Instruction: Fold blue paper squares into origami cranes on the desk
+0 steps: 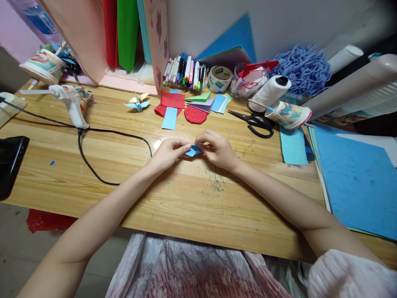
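A small folded piece of blue paper (194,150) is held just above the middle of the wooden table (186,203). My left hand (169,153) pinches its left side between thumb and fingers. On the other side, the curled fingers of my right hand (217,149) grip the paper's right edge; their tips are partly hidden. Beyond my hands lie red paper pieces (172,100) with a blue strip (169,118) across them, a red round piece (195,115), and folded green and purple papers (200,102). A folded paper crane (138,102) rests farther left.
To the left stands a white glue gun (72,105) with its black cord (118,131) looping over the table. Black scissors (256,123) lie right of centre. Markers (186,73), a tape roll (220,78) and blue yarn (300,70) line the back. Blue sheets (359,178) are stacked at right.
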Tool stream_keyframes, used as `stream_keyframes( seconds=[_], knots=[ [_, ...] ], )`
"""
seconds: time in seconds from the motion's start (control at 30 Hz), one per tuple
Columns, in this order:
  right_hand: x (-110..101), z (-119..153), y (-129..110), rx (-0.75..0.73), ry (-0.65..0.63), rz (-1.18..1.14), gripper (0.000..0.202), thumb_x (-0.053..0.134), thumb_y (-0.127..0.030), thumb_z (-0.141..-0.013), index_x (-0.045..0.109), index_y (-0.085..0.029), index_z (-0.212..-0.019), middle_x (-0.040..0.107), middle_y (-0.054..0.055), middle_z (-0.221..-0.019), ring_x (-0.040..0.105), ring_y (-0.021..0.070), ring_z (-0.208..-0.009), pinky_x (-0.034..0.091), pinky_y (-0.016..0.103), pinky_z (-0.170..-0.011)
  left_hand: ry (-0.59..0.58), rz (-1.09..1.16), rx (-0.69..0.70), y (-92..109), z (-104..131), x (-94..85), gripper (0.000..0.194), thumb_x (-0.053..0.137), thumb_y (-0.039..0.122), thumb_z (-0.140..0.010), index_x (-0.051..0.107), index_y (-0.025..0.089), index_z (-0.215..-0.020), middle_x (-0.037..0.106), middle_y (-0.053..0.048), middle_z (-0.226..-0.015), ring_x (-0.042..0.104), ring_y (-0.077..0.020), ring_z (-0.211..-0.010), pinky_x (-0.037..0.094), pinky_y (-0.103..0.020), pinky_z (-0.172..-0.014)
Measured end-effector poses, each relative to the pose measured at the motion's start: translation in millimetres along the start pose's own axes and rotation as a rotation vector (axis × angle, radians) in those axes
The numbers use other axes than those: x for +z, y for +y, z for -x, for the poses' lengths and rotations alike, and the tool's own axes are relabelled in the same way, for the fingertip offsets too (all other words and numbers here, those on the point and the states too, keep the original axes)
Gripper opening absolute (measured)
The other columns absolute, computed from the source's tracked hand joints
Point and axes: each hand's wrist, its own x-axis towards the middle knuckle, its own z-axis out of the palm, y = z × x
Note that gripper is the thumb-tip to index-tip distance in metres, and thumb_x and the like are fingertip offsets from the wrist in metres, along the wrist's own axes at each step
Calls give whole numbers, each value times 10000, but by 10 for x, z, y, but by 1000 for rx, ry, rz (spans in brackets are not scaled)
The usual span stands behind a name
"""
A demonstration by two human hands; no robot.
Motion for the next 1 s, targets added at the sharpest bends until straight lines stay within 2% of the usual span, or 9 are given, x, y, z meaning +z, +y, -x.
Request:
stream_keyframes(
  seconds=[0.17,0.37,0.6,0.87,1.0],
  knots=[
    [-5,37,7,-103,60,30,111,490,-158,-872,583,-216,-853,603,33,-836,575,131,-746,480,251,-618,-21,-7,17,-23,12,-10,340,677,439,-712,698,125,-839,693,-57,-824,621,-139,-757,479,-247,-708],
    [20,61,20,-199,90,58,139,489,-152,-879,601,-234,-892,630,37,-870,606,135,-793,505,274,-683,-114,-66,27,40,43,-17,322,665,422,-727,714,131,-855,701,-66,-860,624,-151,-800,485,-275,-766],
    [35,42,6,-49,98,-64,85,570,-154,-833,625,-217,-819,628,24,-829,604,136,-778,494,274,-673,-15,-170,57,8,39,3,295,638,388,-747,709,119,-844,687,-41,-736,590,-111,-624,472,-225,-602],
    [38,8,-6,115,88,-193,82,573,-167,-831,644,-208,-819,627,20,-830,590,139,-792,488,294,-717,114,-415,184,33,70,55,251,571,326,-808,718,124,-835,713,-57,-781,609,-140,-681,457,-242,-630],
    [40,9,6,228,68,-298,80,576,-235,-838,645,-202,-864,636,23,-870,596,134,-797,496,286,-712,150,-515,264,4,76,57,256,541,321,-834,720,138,-840,718,-56,-804,620,-158,-728,456,-259,-661]
  ],
)
